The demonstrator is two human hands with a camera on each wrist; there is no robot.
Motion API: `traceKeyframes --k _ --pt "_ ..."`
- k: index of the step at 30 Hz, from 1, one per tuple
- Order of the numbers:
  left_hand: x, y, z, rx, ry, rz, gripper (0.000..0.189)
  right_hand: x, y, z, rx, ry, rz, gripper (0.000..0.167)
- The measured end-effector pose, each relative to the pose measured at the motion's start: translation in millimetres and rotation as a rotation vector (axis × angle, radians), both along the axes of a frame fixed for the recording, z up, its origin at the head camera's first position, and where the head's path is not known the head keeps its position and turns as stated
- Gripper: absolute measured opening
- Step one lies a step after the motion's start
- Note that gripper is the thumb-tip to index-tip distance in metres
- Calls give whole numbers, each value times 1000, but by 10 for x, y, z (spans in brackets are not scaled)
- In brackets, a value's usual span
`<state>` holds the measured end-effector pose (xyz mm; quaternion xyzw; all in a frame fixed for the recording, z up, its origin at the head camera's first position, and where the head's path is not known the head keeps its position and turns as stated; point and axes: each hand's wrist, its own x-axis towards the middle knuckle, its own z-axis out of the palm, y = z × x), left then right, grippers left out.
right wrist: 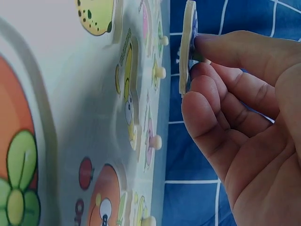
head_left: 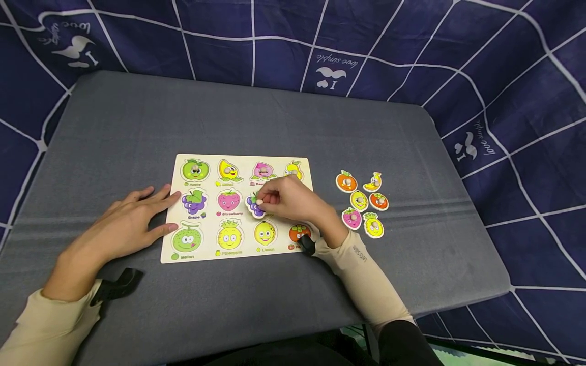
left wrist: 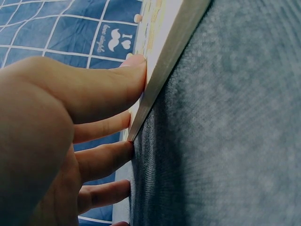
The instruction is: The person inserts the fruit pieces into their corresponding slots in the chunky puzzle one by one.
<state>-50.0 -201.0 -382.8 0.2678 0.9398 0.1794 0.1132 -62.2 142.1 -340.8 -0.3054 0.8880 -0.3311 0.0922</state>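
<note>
A wooden fruit puzzle board (head_left: 210, 212) lies on the grey table, printed with named fruits. My right hand (head_left: 288, 200) pinches a grape puzzle piece (head_left: 254, 205) by its small knob over the middle row. In the right wrist view this piece (right wrist: 187, 49) is held on edge between thumb and fingers, apart from the board (right wrist: 84, 127). My left hand (head_left: 125, 223) has its fingers spread, fingertips touching the board's left edge; the left wrist view shows its thumb (left wrist: 110, 87) against that edge. The printed grape (head_left: 194, 202) is at the left of the middle row.
Knobbed pieces sit in the top row: apple (head_left: 195, 170), mango (head_left: 228, 171), peach (head_left: 263, 171) and pear (head_left: 294, 169), partly hidden. Several loose pieces lie right of the board, among them an orange (head_left: 346, 181), a banana (head_left: 373, 182) and a pineapple (head_left: 374, 225).
</note>
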Motion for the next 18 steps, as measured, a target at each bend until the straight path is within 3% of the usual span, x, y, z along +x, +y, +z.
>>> traceKeyframes --k 18 --pt "-6 -6 -2 0 -5 -4 74 -42 -194 -17 7 -22 18 3"
